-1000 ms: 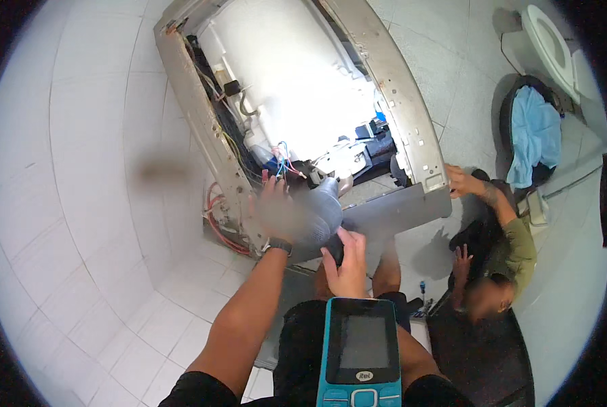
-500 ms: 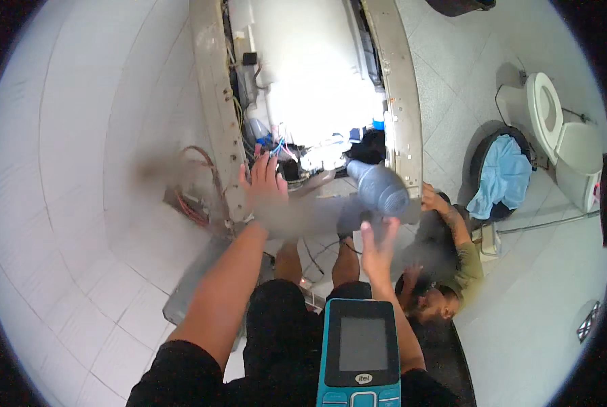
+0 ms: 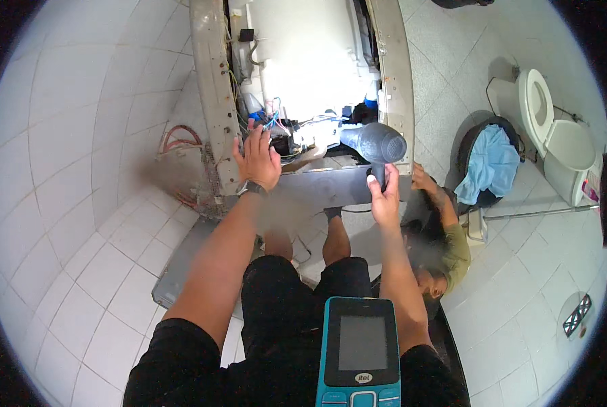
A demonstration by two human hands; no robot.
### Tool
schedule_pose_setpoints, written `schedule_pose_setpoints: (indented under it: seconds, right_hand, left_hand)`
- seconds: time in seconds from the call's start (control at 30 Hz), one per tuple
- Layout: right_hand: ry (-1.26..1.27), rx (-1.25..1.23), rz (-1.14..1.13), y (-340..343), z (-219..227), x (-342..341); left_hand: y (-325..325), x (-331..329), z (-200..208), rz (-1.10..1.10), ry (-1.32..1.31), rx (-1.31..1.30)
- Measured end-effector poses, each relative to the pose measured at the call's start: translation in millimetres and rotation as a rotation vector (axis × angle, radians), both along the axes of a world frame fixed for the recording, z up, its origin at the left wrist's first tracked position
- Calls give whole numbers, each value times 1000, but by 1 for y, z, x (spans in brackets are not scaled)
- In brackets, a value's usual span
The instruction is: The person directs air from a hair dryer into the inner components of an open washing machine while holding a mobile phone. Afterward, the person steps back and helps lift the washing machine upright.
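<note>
A dark grey hair dryer (image 3: 378, 144) is in my right hand (image 3: 385, 200), whose fingers wrap round its handle. Its nozzle points left, at the wires and parts in the front end of an opened appliance cabinet (image 3: 400, 102). Inside the cabinet lies a large white tub (image 3: 310, 74). My left hand (image 3: 259, 161) rests, fingers spread, on the cabinet's near left corner, fingertips beside the blue and pink wires (image 3: 275, 122). A grey panel (image 3: 324, 188) crosses the near end, between my two hands.
A person (image 3: 446, 247) crouches at the right, one hand by the cabinet's corner. Beyond are a black tub with blue cloth (image 3: 490, 163) and a toilet (image 3: 568, 146). A teal keypad phone (image 3: 361, 353) hangs before me; a grey panel (image 3: 188, 261) leans at left.
The hair dryer has swung from a slanted angle to nearly level, its nozzle turned more to the left. My left hand stays on the corner, and the view has shifted slightly.
</note>
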State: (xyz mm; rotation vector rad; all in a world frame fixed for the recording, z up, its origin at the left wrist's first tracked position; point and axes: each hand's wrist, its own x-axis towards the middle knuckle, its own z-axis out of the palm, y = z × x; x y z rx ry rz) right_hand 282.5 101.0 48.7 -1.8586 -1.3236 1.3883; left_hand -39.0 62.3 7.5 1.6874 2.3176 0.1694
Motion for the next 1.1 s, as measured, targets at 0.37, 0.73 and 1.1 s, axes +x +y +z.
schedule_pose_setpoints:
  seconds: [0.37,0.73,1.1]
  right_hand:
    - [-26,18,97,17,-6,-2]
    - [-220,72,196,21,1,-13]
    - [-113,34,203,25,-1,4]
  left_hand:
    - [-1,1,-5,-24,59,54]
    - [-1,-6,-1,-41,20,109]
    - [-90,64,36,-401,-712,4]
